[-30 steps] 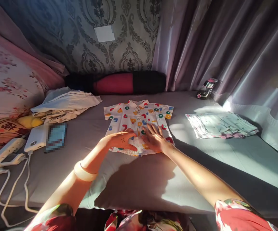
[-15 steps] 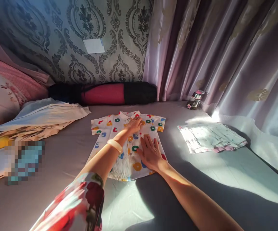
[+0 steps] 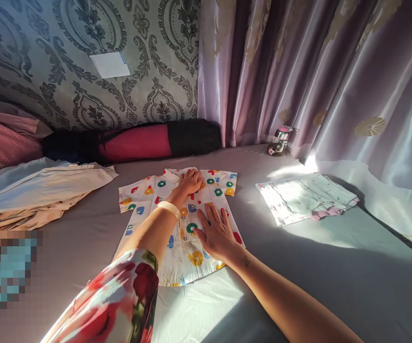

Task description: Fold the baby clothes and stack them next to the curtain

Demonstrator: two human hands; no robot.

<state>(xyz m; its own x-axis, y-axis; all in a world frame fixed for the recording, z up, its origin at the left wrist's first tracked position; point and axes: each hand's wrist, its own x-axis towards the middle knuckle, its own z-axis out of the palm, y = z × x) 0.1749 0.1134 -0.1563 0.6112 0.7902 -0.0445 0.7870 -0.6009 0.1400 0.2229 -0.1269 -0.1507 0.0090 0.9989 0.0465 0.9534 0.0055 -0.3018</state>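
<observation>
A small short-sleeved shirt (image 3: 145, 216), white with colourful printed shapes, lies spread on the grey bed sheet, its collar toward the wall. My left hand (image 3: 190, 182) rests on the shirt just below the collar, fingers stretched out. Lower on the shirt's right half, my right hand (image 3: 216, 231) lies flat with its fingers spread. Neither hand grips the cloth. My left forearm, with a pale bangle (image 3: 170, 209) at the wrist, covers part of the shirt's left side.
To the right lies a folded pale garment (image 3: 307, 197). A dark bottle (image 3: 280, 141) with a pink top stands by the curtain (image 3: 248, 71). Piled light clothes (image 3: 48, 186) are on the left. A black and red bolster (image 3: 134, 141) lines the wall.
The view has turned a little to the right, so things sit further left. My left hand has shifted slightly toward the collar; both hands stay flat on the shirt.
</observation>
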